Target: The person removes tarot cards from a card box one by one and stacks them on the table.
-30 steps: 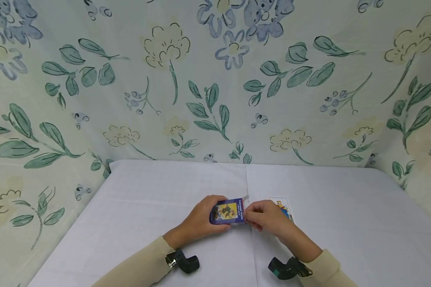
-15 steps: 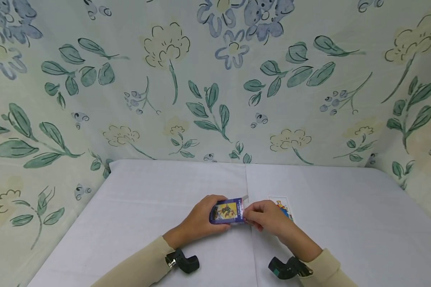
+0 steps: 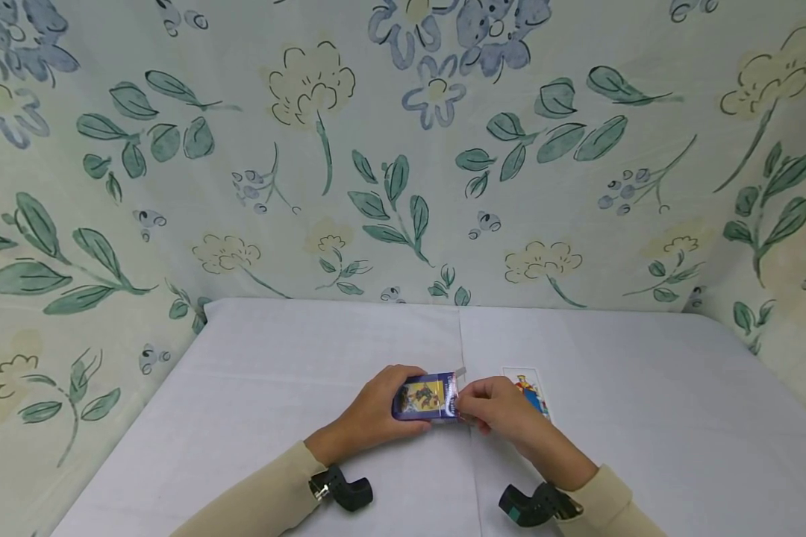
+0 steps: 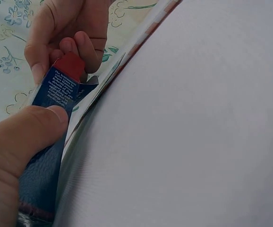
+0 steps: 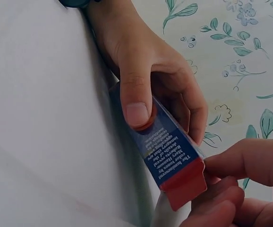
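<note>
A blue tarot card box with a yellow picture on its face lies sideways in my left hand. The thumb presses along one narrow side, as the left wrist view shows, and the fingers grip the opposite side. At the box's right end, a red flap stands out. My right hand pinches the box at this end with thumb and forefinger, its other fingers curled below. The inside of the box is hidden. Partly behind the right hand, a white-bordered picture card lies on the table.
A white cloth with a fold line covers the table. Floral fabric hangs behind and along both sides. Each wrist carries a black camera mount, the left mount and the right mount, low over the cloth.
The box has tilted slightly, and the lettering near its right end is harder to read. My right wrist has shifted a little left; the left hand stays in place.
</note>
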### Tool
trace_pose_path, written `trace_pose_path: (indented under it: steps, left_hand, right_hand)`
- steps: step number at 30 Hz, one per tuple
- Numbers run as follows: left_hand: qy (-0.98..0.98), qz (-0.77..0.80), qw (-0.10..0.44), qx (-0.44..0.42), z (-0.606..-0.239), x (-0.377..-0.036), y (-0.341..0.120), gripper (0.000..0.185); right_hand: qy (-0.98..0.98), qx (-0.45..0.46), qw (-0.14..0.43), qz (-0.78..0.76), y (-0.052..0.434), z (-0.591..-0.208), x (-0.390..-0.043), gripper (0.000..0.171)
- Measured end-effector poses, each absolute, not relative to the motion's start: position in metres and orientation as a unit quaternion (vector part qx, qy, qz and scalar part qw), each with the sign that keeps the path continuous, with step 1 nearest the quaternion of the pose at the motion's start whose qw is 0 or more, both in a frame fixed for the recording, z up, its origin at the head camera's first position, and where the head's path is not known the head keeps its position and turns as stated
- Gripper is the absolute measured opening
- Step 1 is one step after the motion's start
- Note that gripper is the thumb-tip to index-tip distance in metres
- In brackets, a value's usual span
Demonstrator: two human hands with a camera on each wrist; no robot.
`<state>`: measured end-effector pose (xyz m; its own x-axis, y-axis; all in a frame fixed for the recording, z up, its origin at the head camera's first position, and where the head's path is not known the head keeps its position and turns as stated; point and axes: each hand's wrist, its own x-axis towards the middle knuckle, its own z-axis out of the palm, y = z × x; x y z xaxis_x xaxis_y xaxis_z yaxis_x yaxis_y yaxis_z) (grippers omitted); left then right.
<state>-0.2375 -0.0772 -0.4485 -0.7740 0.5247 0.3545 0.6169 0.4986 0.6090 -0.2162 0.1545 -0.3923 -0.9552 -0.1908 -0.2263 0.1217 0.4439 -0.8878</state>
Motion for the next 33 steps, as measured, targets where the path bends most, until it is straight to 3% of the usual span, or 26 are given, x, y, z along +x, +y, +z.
trace_pose_path:
  steps: [16, 33]
  left_hand:
    - [-0.862, -0.398, 0.053, -0.308, -0.448, -0.236, -0.076, 0.074]
    - [-0.867, -0.393, 0.050, -0.303, -0.447, -0.236, -0.075, 0.074]
  right_hand:
    - [0.785, -0.049, 0.207, -0.582, 0.169, -0.394, -0.224, 0.029]
    - [0.805, -0.019, 0.188, -0.562, 0.165, -0.395, -0.223, 0.025]
